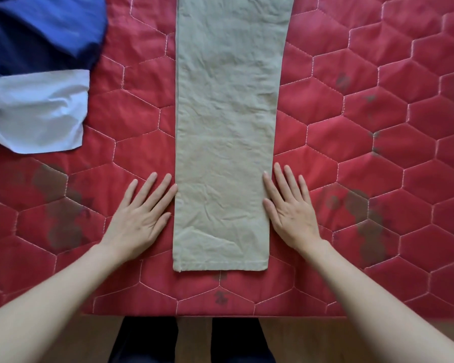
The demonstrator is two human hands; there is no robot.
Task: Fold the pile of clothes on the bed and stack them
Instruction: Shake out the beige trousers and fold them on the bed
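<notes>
The head view looks straight down on a bed [378, 113] covered by a red quilt stitched in hexagons, with dark blotches printed or stained here and there. A pair of beige trousers [226, 113] lies flat along the middle of the quilt, legs laid one over the other as far as can be told, running from the hem near the bed's front edge up and out of the top of the frame. The cloth is creased but spread smooth, and the strip widens toward the top.

The left hand [139, 218] lies palm down on the quilt just beside the left edge of the trousers, its fingers [152, 189] straight and slightly fanned, the index fingertip touching the cloth's edge. It holds nothing. The right hand [291, 213] mirrors it on the other side, flat on the quilt with straight fingers [286, 179] and the thumb and index finger resting at the right edge of the trousers; it grips nothing either. Both bare forearms reach in from the bottom corners.

At the upper left, well apart from the trousers, lies a heap of blue clothing [37, 32] with a white garment [37, 111] partly tucked under it. Below the bed's edge a wooden floor [194, 339] and two dark trouser legs [144, 339] of the person show
</notes>
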